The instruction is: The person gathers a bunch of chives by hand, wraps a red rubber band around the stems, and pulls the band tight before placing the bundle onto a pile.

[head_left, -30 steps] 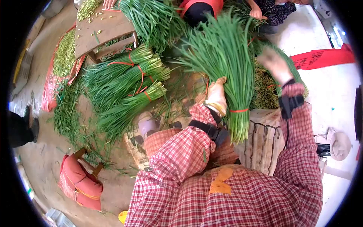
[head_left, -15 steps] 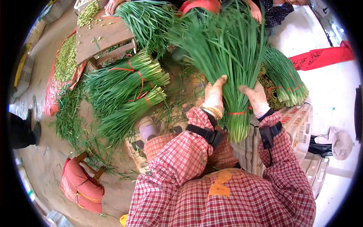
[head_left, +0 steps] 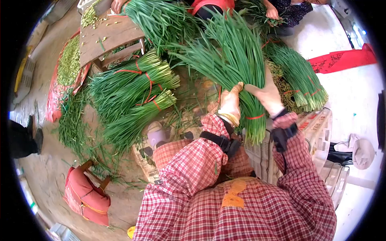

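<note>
Head view, from the lower edge upward: a red checked shirt [head_left: 257, 209] with an orange patch is seen at bottom centre, and both forearms are stretched from it towards the centre of the frame. A bundle of long green leaves [head_left: 237, 52] is held upright just right of centre, its pale cut ends pointed downward and its leaf tips spread towards the upper middle. Its left side is gripped by the left hand [head_left: 230, 103], with the thumb raised along the leaves; its right side is clasped by the right hand [head_left: 269, 96], whose thumb is laid across the front. The fingers are partly hidden by the leaves. Below both hands, the stems are circled by a red band [head_left: 255, 117]. A pale crate [head_left: 319, 130] is placed to the right, near the stem ends. At left of centre, tied bundles [head_left: 128, 86] are laid on the ground; at lower left, a red cushion [head_left: 86, 197] is strapped to a stool. Farther off, a wooden table [head_left: 110, 34] is seen at upper left, a co-worker's hand [head_left: 272, 13] at top right of centre, and a red cloth [head_left: 341, 60] at upper right.
</note>
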The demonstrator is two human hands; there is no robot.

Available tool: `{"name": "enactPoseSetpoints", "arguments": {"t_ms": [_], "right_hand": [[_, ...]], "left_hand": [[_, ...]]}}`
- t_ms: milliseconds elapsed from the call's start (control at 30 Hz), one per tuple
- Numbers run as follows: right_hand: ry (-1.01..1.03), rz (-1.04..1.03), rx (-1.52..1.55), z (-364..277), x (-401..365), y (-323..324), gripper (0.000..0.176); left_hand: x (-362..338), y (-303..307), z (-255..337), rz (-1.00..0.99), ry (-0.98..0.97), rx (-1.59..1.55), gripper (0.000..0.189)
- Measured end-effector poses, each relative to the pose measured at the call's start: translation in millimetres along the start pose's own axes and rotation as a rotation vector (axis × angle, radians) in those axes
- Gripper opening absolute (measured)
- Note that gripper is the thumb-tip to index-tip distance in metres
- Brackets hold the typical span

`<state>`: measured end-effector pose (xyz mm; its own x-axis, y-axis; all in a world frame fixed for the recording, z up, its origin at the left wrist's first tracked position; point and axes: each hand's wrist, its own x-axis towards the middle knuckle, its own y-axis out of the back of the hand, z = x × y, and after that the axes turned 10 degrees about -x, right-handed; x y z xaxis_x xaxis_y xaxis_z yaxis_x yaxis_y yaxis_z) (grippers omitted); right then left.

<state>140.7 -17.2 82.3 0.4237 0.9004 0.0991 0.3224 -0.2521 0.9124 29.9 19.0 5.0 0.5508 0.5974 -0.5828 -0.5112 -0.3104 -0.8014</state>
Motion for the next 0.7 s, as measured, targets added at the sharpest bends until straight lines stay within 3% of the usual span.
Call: {"name": "enactPoseSetpoints", "arguments": {"t_ms": [67,167,200,333,367,467,567,700], "right_hand": [[-0.107,-0.016,0.157,18.8,15.4,-6.6,0.083],[-0.142,0.03,0.516,26.1,11.5,-5.9,0.064],[-0.14,0.037,0.491,25.6,8.8,-6.0,0.062],[-0.109,0.061,0.436,17.9,-1.6,-6.8,0.059],[-0.067,0.05,0.399,14.5,-3.4,-7.5,0.059],[-0.103,-0.005,0.506,1.0,-13.1,-7.5,0.06],[-0.183,-0.013,0.735,9.5,-11.9,-5.6,0.064],[-0.178,0.007,0.711,19.9,-5.0,-6.3,0.063]], "left_hand": [[3.2,2.5,-5.5,-0.055,-0.033,-0.113,0.03],[10.8,5.9,-5.1,-0.054,-0.033,-0.175,0.023],[11.1,5.2,-3.2,-0.043,-0.02,-0.171,0.02],[5.4,-2.2,-1.8,-0.136,-0.158,0.105,0.061],[2.1,-2.7,-2.9,-0.263,-0.179,0.122,0.079],[13.2,3.9,-1.0,-0.09,-0.136,0.048,0.041],[3.5,5.1,7.9,-0.082,-0.038,-0.095,0.037],[-0.8,0.4,1.4,-0.035,0.046,-0.221,0.028]]}}
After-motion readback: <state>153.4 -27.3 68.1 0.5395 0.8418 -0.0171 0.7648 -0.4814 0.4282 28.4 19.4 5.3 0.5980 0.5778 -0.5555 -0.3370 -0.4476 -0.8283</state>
